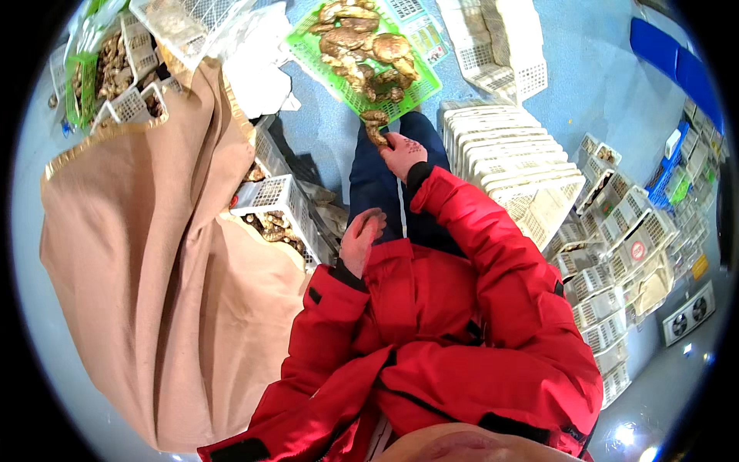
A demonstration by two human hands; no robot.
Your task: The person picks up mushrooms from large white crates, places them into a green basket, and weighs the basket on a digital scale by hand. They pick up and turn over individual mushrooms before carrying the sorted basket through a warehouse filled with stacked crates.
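A brown and cream mushroom is held at its lower end by my right hand, fingers closed on it, over the near edge of a green plastic basket. More mushrooms, thick-stemmed with brown scales, lie heaped in that basket. My left hand hovers in front of my lap, its fingers loosely apart and nothing seen in them. To its left, a white plastic crate holds more mushrooms, partly covered by a pinkish-brown blanket.
Nested white crates stand right of my legs. Farther right are stacked crates and a blue crate. At the far left, more white crates hold mushrooms. White plastic sheeting lies on the blue floor.
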